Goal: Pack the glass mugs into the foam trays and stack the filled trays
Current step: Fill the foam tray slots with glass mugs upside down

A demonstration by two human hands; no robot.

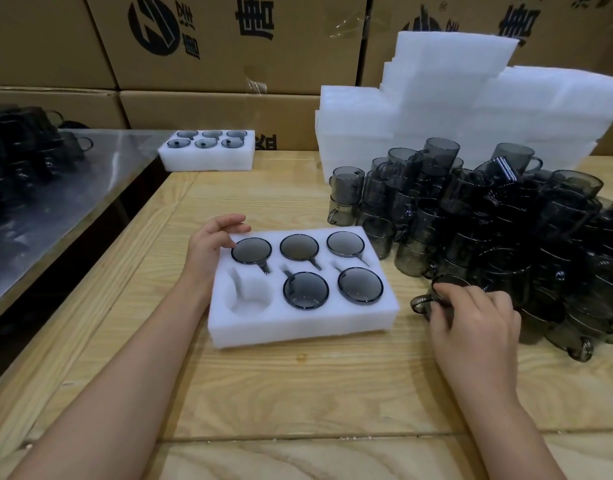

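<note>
foam tray sits on the tabletop right in front of me, long side toward me. it has six round pockets, each with a slot for the handle. five pockets hold glass mugs, set down flush so only the dark smoky round tops and thin handle edges show. the handles lie in the slots, so they can't turn or knock each other. the one empty pocket is near-left, bare white foam.

my left hand holds the tray's far-left corner, thumb on top and fingers over the back edge. i judge that's to keep the light foam from sliding when the last mug goes in. my right hand is well apart from it, to the right of the tray. its fingers are clamped on the rim of a loose mug that stands at the near edge of the pile, handle pointing left toward the tray. this looks like the pick for the empty pocket.

the mug pile is on the right, grey-tinted see-through glass, stacked several high and close to my picking hand.

a filled tray sits at the tabletop's far-left edge with six mugs in it, nothing stacked on it yet. a white foam stack stands behind the pile. cardboard boxes line the back. a steel table on the left carries more dark mugs, blurry.
</note>
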